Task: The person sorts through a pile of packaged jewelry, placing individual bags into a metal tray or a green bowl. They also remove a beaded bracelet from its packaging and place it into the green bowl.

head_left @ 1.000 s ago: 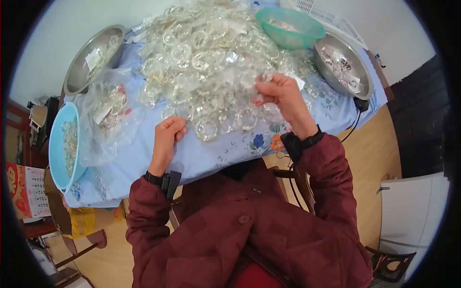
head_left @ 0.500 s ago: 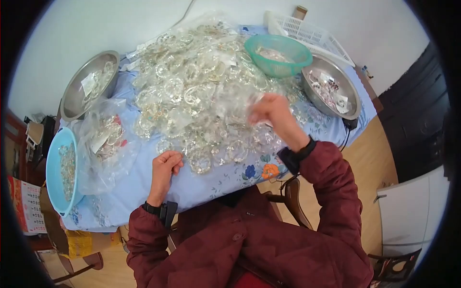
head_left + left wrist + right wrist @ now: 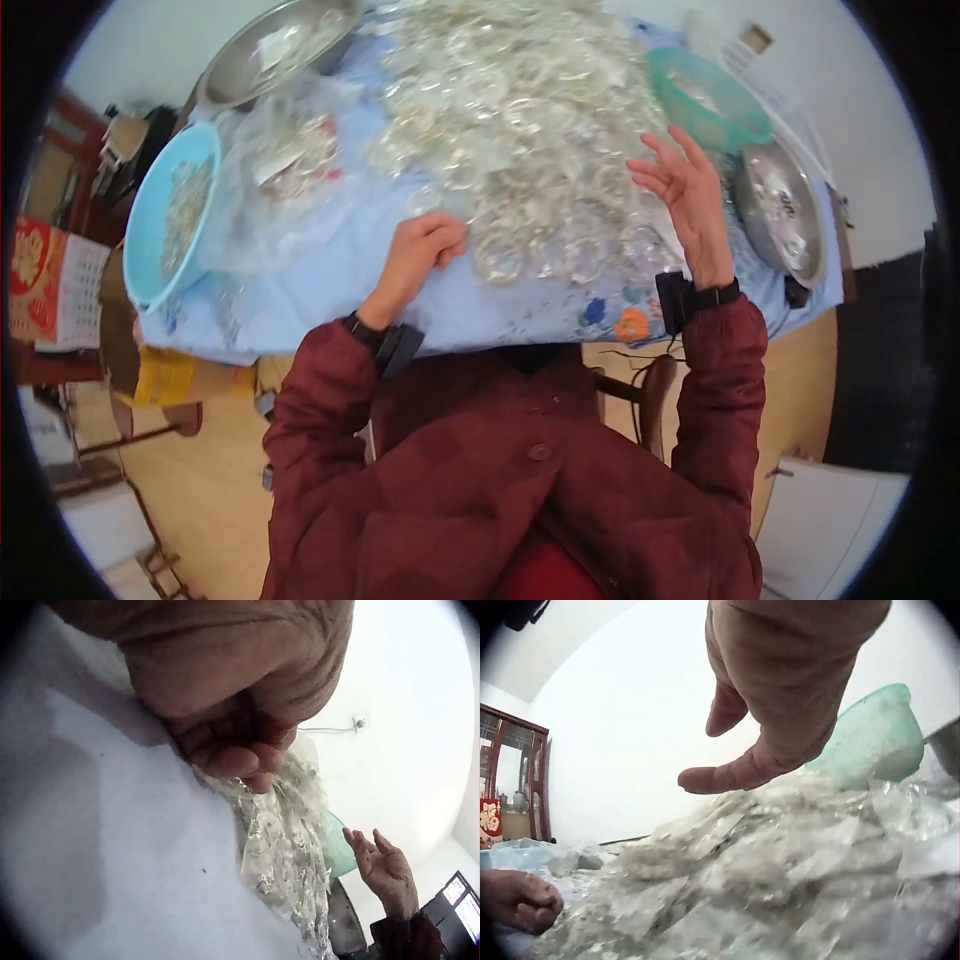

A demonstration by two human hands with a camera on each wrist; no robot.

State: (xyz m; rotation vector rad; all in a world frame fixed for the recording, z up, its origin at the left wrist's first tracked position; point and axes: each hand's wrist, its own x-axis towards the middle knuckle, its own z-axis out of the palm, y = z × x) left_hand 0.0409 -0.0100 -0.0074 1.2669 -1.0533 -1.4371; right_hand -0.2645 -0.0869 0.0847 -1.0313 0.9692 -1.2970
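A large pile of clear plastic packets [image 3: 560,110] with ring-shaped pieces inside covers the middle of the table. Over its right side my right hand [image 3: 688,192] is raised with fingers spread and nothing in them. In the right wrist view the fingers [image 3: 739,774] hang above the packets. My left hand [image 3: 420,248] rests on the blue cloth [image 3: 350,280] at the pile's near left edge. Its fingers are loosely curled, and in the left wrist view the fingertips [image 3: 232,761] show no thing between them.
A green basket [image 3: 715,125] and a steel bowl [image 3: 815,235] stand to the right of the pile. At the left are another steel bowl [image 3: 225,85], a light-blue basin [image 3: 140,235] and a clear bag [image 3: 240,225] of packets. The table's front edge runs close to the lap.
The right hand, earlier curled with pale clear plastic at its fingertips, is now spread and farther right. The left hand stays by the pile's edge. The head view has shifted.
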